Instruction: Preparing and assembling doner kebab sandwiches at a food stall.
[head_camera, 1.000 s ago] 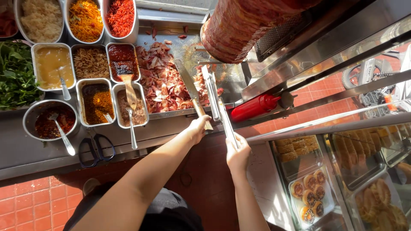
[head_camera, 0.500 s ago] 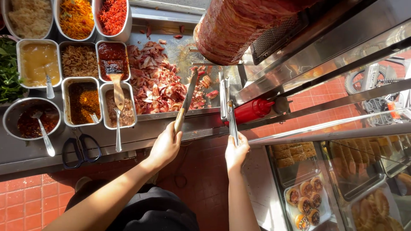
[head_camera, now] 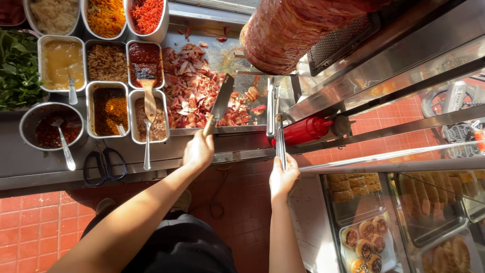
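Looking down from the head camera, the left hand is closed around the wooden handle of a long knife. Its fingers wrap the handle fully, and the dark blade points up and away, lying over the pile of sliced meat in the steel tray. The blade tip is near the bottom of the big meat cone on the vertical spit, but I cannot tell if it touches it.

The right hand is also closed, with the fingers gripping the near end of a pair of long metal tongs. The tongs reach straight away from the person, along the right edge of the meat tray, just beside a red squeeze bottle that lies on its side. How far the far ends of the tongs stand apart is hard to see.

On the left part of the table stand several steel containers with sauces and toppings. One has a red sauce with a wooden spatula in it, and a round bowl holds a dark red sauce and a spoon. Black scissors lie on the table in front of these containers. Green herbs are at the far left. Below right, a glass case shows trays of small round breads.
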